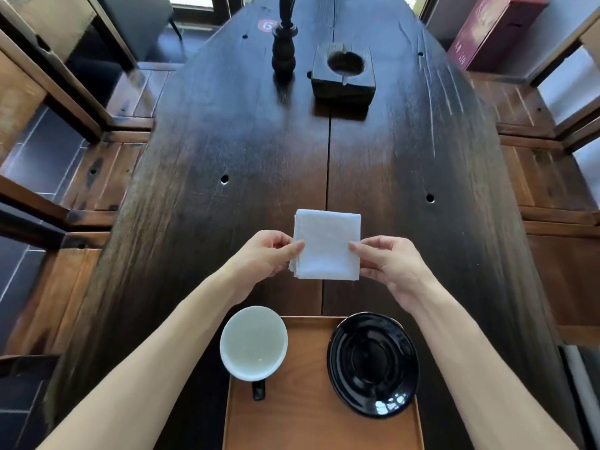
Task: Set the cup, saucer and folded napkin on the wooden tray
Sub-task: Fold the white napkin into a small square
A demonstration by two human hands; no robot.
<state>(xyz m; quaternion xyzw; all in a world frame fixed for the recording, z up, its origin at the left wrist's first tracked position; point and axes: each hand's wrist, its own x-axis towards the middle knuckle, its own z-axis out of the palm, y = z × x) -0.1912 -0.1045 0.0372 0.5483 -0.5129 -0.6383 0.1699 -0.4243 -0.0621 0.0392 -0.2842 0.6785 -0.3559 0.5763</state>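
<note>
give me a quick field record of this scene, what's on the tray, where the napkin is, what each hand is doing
surface: dark wooden table
tray: wooden tray at the near edge
cup: white cup, black handle, at the tray's left rim, looks empty
saucer: black saucer on the tray's right side
napkin: white folded napkin, beyond the tray, not yet on it
left hand: left hand pinches the napkin's left edge
right hand: right hand pinches its right edge
far end: dark wooden ashtray, turned wooden stand

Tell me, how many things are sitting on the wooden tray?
2: the cup on the tray's left side and the black saucer on its right. The tray's near end is out of view.
</note>
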